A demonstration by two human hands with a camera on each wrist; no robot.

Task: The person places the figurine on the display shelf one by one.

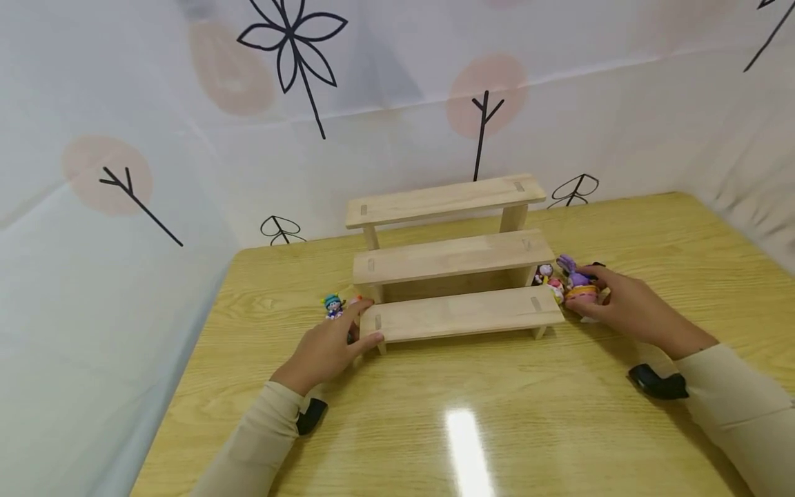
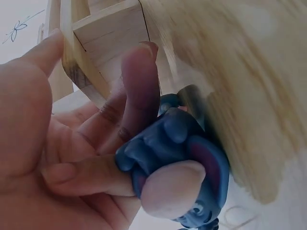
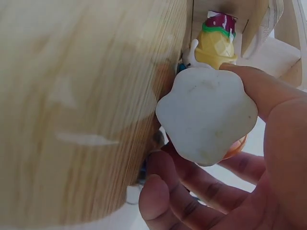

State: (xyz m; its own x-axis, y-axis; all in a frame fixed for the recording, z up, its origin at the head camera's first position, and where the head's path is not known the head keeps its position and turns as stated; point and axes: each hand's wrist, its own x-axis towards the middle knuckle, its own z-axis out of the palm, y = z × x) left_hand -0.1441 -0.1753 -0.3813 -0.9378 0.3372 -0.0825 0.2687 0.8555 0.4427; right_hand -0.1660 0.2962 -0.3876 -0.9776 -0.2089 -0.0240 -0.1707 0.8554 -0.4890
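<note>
My left hand (image 1: 329,348) grips the left end of the bottom step of a pale wooden three-tier stand (image 1: 459,316), the thumb on its front edge. Close against that hand's fingers is a blue big-eared animal figurine (image 2: 163,158), tilted beside the table; whether a finger holds it, I cannot tell. At the stand's right end my right hand (image 1: 633,314) holds a purple rabbit-eared figurine (image 1: 577,277) with thumb and fingers. Its white scalloped base (image 3: 206,115) faces the right wrist camera. A figurine with a yellow waffle-cone part (image 3: 216,45) lies beyond it.
A small blue-hatted figurine (image 1: 333,305) is left of the stand. Small figurines (image 1: 545,271) cluster at its right end. The wooden table (image 1: 385,428) meets a patterned white cloth (image 1: 385,131) at the back and left. Black straps (image 1: 658,382) hang at both wrists.
</note>
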